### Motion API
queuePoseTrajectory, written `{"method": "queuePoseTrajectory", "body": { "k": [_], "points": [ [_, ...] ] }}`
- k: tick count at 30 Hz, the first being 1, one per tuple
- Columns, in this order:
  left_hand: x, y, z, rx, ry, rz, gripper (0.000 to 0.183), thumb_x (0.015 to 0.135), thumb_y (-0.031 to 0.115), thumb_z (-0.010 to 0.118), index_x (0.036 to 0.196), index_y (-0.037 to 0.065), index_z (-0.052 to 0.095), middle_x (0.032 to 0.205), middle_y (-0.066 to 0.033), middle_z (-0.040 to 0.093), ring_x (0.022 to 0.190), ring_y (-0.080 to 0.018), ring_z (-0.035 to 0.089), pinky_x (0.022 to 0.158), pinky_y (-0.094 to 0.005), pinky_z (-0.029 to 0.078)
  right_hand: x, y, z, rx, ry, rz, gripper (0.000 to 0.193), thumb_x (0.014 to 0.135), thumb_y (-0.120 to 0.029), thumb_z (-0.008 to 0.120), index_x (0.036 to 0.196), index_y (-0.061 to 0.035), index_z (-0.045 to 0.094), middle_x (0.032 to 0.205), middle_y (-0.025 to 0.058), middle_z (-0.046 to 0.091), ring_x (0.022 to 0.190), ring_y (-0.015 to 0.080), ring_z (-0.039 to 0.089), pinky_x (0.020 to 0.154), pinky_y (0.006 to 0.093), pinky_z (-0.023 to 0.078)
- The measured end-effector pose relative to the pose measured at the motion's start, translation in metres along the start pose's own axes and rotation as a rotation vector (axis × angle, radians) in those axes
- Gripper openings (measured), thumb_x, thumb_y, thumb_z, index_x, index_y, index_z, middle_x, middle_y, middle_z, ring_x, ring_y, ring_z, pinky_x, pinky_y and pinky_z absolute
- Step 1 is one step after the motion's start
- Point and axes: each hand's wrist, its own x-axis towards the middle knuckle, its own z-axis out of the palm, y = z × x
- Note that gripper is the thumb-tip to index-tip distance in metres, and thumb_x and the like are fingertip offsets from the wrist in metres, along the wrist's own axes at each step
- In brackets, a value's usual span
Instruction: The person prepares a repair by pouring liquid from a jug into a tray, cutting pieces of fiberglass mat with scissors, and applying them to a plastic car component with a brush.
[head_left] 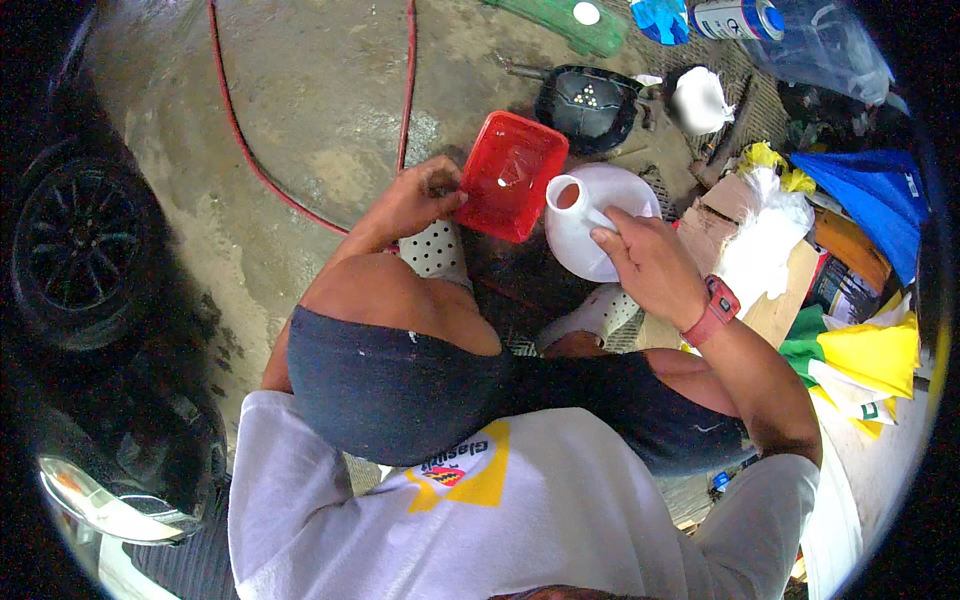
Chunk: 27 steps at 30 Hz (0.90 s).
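"Where's the white jug [583, 245]?"

"Just right of the red tray [515, 160], mouth uncapped. The right grip [645, 258] is wrapped around the jug's handle; the left grip [415, 200] pinches the tray's edge."

"Any advice?"

"I'd move the jug gently, since it's open, and hold the tray level over the floor [310, 110]."

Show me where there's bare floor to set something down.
Bare floor shows between the two runs of red hose, and between hose and black wheel. Crowded right of the white jug: cardboard, white plastic, blue fabric.
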Motion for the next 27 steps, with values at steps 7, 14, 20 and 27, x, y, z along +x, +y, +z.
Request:
{"method": "queuePoseTrajectory", "body": {
  "k": [7,14,20,27],
  "points": [
    [-0.006,-0.005,-0.007,-0.062,0.097,-0.036,0.015,0.098,0.007,0.071,0.104,0.008,0.057,0.09,-0.0007,0.067,0.078,-0.0093,0.063,0.067,-0.0282,0.053,-0.005,0.003,0.003,0.049,-0.005,-0.008,0.042,0.106,-0.035,0.053,0.121,0.0032,0.063,0.1,0.0296,0.068,0.095,0.0479,0.065,0.084,0.0541,0.051],
    [0.003,-0.018,-0.017,-0.072,0.141,-0.078,0.016,0.099,0.012,0.071,0.106,0.01,0.057,0.086,0.0017,0.063,0.078,-0.0084,0.061,0.068,-0.027,0.053,-0.006,0.004,0.006,0.077,-0.05,-0.02,0.043,0.106,-0.033,0.054,0.124,0.0058,0.061,0.105,0.0286,0.068,0.1,0.0474,0.064,0.092,0.0538,0.05],
    [0.011,-0.022,-0.028,-0.119,0.223,-0.095,0.016,0.097,0.01,0.073,0.103,0.008,0.058,0.089,-0.0006,0.068,0.079,-0.0092,0.063,0.066,-0.0278,0.054,-0.005,0.009,0.013,0.08,-0.144,-0.043,0.045,0.108,-0.034,0.05,0.128,0.006,0.058,0.106,0.0291,0.064,0.103,0.0468,0.062,0.091,0.0506,0.048],
    [0.013,-0.019,-0.029,-0.196,0.214,-0.165,0.017,0.096,0.011,0.074,0.105,0.009,0.059,0.089,-0.0009,0.068,0.079,-0.0114,0.065,0.067,-0.0288,0.057,-0.003,0.008,0.011,0.062,-0.241,-0.04,0.043,0.107,-0.032,0.051,0.127,0.0055,0.057,0.104,0.0263,0.065,0.098,0.0448,0.061,0.089,0.0512,0.048]
  ]
}}
